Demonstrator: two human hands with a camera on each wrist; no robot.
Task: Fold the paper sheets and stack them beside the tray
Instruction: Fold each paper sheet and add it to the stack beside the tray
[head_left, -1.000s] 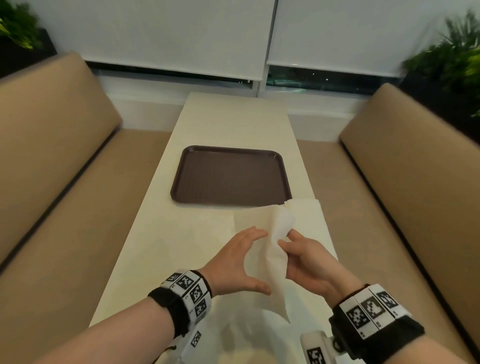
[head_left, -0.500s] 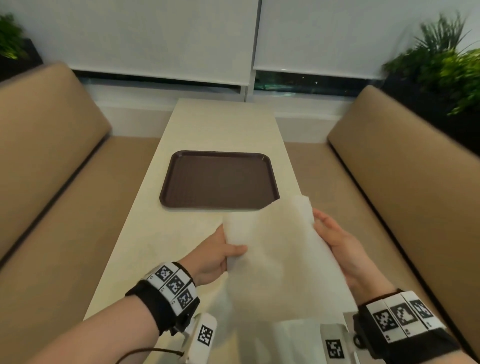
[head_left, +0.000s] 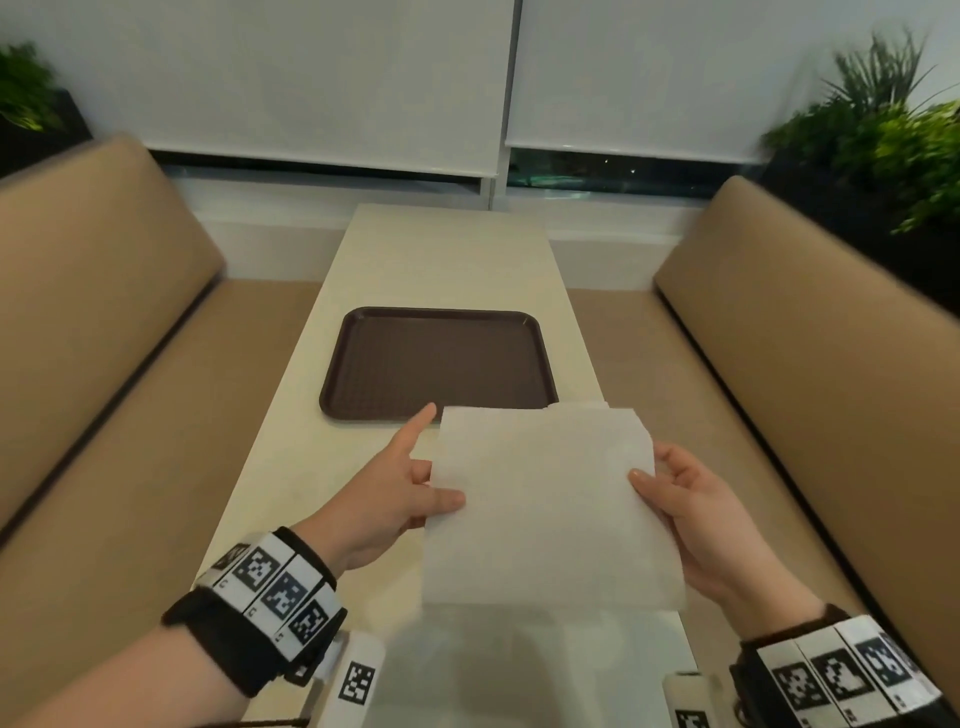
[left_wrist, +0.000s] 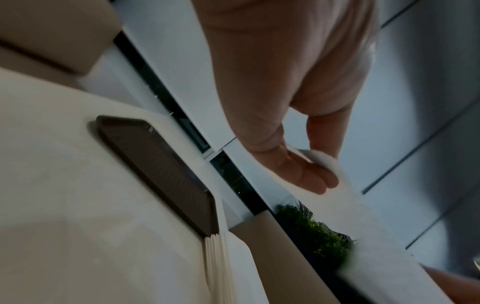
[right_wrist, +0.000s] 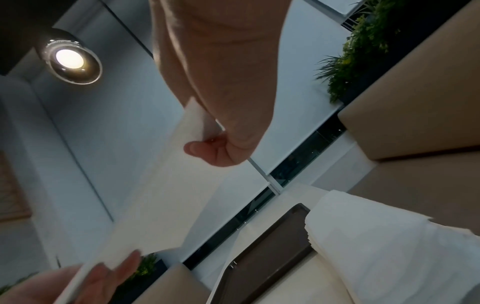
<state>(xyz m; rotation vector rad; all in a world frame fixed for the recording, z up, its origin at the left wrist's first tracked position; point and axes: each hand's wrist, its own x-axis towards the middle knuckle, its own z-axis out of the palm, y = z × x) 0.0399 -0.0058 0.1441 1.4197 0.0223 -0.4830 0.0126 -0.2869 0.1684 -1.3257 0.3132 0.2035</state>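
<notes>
I hold one white paper sheet (head_left: 545, 509) spread flat in the air between both hands, over the near part of the table. My left hand (head_left: 431, 488) pinches its left edge with the thumb on top, and the index finger points toward the tray. My right hand (head_left: 657, 470) pinches the right edge. The dark brown tray (head_left: 441, 364) lies empty just beyond the sheet. A stack of white sheets (right_wrist: 376, 236) rests on the table by the tray's near right corner, mostly hidden by the held sheet in the head view. The left wrist view shows that stack's edge (left_wrist: 218, 257).
The narrow cream table (head_left: 291, 405) runs toward a window with lowered blinds. Tan benches (head_left: 104, 338) flank it on both sides, close to its edges. Plants (head_left: 883, 135) stand behind the right bench back.
The sheet has gone from a crumpled pinch near the stack to lying flat and stretched between both hands. My hands have moved apart to its left and right edges.
</notes>
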